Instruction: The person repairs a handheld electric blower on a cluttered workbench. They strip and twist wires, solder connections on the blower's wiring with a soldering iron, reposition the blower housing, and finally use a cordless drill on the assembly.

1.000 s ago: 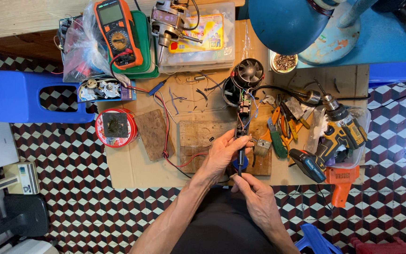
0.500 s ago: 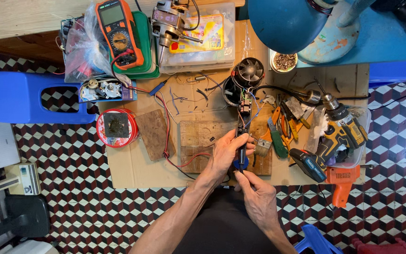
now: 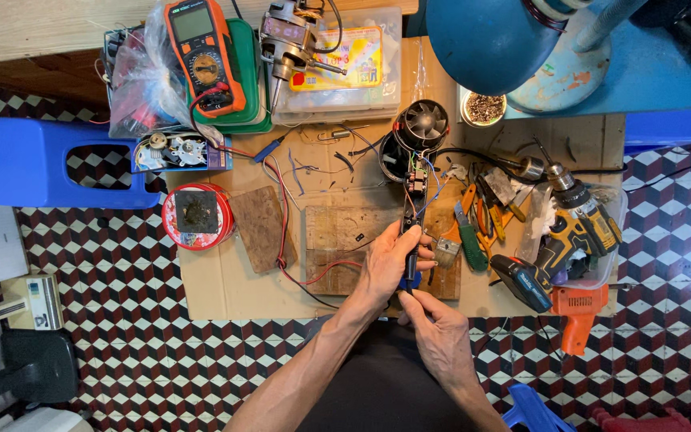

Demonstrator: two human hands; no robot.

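Left hand [image 3: 393,268] is wrapped around a long dark tool body [image 3: 411,240], fingers closed on it, sitting right in the centre of the frame over the cardboard sheet [image 3: 225,288] that covers the floor. Right hand [image 3: 441,336] comes in from below and pinches the blue end [image 3: 409,282] of that same body, thumb and fingertips tight on it. From my seat I can see the far end of the body run up to a small circuit board with loose wires [image 3: 416,172], just under the black round fan housing [image 3: 424,126].

Stuff around it: wooden board [image 3: 337,240] under the hands, red round tin [image 3: 196,216] to the left, orange multimeter [image 3: 201,52] upper left, yellow cordless drill [image 3: 577,228] and an orange tool [image 3: 577,316] on the right, pliers [image 3: 467,240] just beside the hands.

What worries me, just guessing here: those thin wires look slack but short, so a hard pull on the blue end could yank one off the board. The red lead [image 3: 281,224] also loops close to my left wrist and could snag. Can't tell if anything is live
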